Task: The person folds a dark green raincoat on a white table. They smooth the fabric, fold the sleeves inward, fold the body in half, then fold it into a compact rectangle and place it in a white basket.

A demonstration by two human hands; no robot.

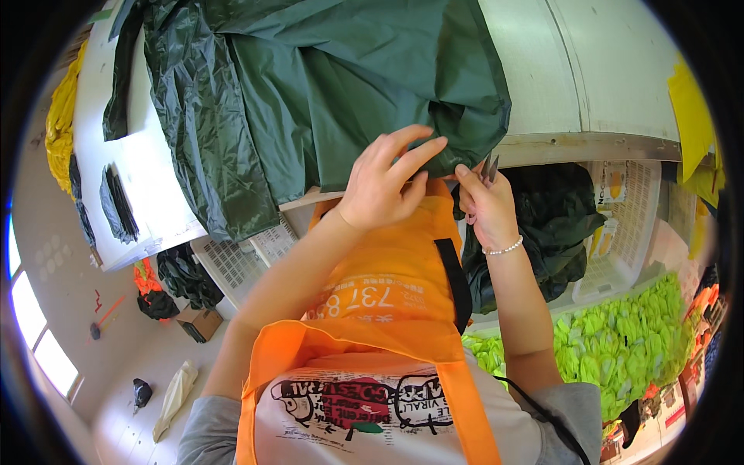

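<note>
My right fingers grasp small snips, long axis and blades pointing away from me, beside the near right corner of the dark green cloth. Its folds run toward me across the pale desk; my left fingers spread loosely, released, at its near edge.

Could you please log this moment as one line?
left hand: open, near edge of green fabric | right hand: holding pointed metal tool, beside fabric | fabric: on white table
</note>
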